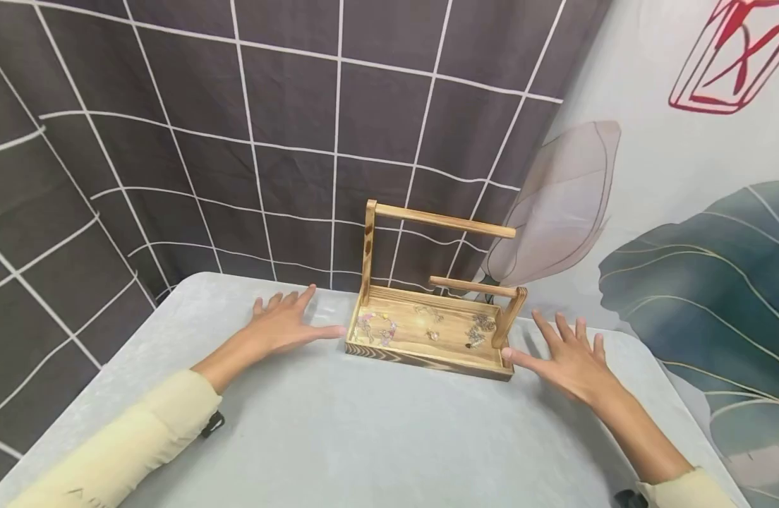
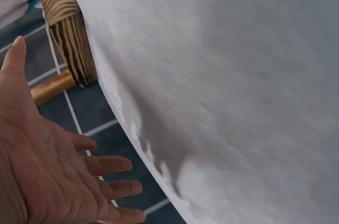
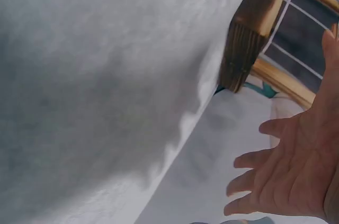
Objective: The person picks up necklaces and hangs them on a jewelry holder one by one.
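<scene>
A wooden jewelry stand (image 1: 427,363) with a shallow tray and two side posts, each bearing a horizontal bar, stands on the table. Inside the tray lie a pinkish beaded bracelet (image 1: 387,333) at left, a small gold-toned piece (image 1: 432,335) near the middle, and a silvery chain (image 1: 475,336) at right. My left hand (image 1: 276,329) is spread beside the tray's left end, thumb pointing at its corner. On the other side, my right hand (image 1: 575,360) has its fingers spread, thumb tip right at the right front corner. Both palms (image 2: 53,171) hold nothing.
A pale cloth covers the table (image 1: 364,437). Behind it hangs a dark curtain (image 1: 288,92) with a white grid, and to the right a white backdrop (image 1: 656,162) with leaf patterns. Both forearms wear pale yellow sleeves (image 1: 154,423).
</scene>
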### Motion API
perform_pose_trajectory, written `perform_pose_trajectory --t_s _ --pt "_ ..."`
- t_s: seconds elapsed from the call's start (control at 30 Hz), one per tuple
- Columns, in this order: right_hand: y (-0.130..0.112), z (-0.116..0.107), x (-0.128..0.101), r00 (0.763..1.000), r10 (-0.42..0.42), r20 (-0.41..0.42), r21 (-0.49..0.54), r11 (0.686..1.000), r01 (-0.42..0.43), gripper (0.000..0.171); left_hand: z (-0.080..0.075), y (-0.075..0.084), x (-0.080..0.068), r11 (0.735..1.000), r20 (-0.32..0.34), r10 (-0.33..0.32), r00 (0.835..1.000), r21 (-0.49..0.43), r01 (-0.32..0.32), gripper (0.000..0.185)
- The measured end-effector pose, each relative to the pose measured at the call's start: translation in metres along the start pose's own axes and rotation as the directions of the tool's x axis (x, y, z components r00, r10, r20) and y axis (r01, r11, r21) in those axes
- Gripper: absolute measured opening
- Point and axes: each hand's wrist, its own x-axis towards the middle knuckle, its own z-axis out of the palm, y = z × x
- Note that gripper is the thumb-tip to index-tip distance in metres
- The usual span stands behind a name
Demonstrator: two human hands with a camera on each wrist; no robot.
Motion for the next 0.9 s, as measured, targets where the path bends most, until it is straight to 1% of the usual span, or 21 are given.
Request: perform_pose_trajectory --t_s 0.2,0.27,0.37,0.5,0.63,0.67,0.77,0.9 --pt "-0.012 -0.004 -0.005 1.000 -0.007 0.006 0.005 1.000 0.007 0.118 0.003 0.024 0.004 0.998 0.009 0.053 0.999 0.028 -0.054 0.127" --pt "-0.017 -0.006 -0.006 1.000 -0.016 0.012 -0.001 1.000 0.016 0.116 0.007 0.031 0.005 0.997 0.028 0.066 0.997 0.043 -0.067 0.127" --pt "-0.023 -0.008 -0.009 0.999 -0.030 0.030 -0.033 0.999 0.031 0.110 0.016 0.042 0.006 0.994 0.063 0.075 0.995 0.072 -0.080 0.130" --pt "-0.031 -0.012 -0.014 0.996 -0.025 0.082 -0.041 0.999 0.028 0.106 0.027 0.052 0.008 0.992 0.102 0.071 0.992 0.093 -0.081 0.138" --pt "-0.042 -0.015 -0.016 0.992 -0.021 0.123 -0.011 1.000 0.022 0.103 0.031 0.061 0.010 0.993 0.115 0.059 0.992 0.096 -0.070 0.140" --pt "-0.044 -0.015 -0.017 0.992 -0.024 0.123 -0.010 1.000 0.026 0.102 0.030 0.064 0.010 0.993 0.118 0.056 0.991 0.101 -0.068 0.138" --pt "-0.049 -0.016 -0.018 0.992 -0.035 0.120 -0.007 0.999 0.036 0.101 0.032 0.070 0.014 0.992 0.123 0.050 0.991 0.106 -0.063 0.141" --pt "-0.054 -0.016 -0.018 0.993 -0.057 0.106 -0.003 0.998 0.058 0.101 0.035 0.071 0.019 0.990 0.122 0.047 0.991 0.128 -0.063 0.143"
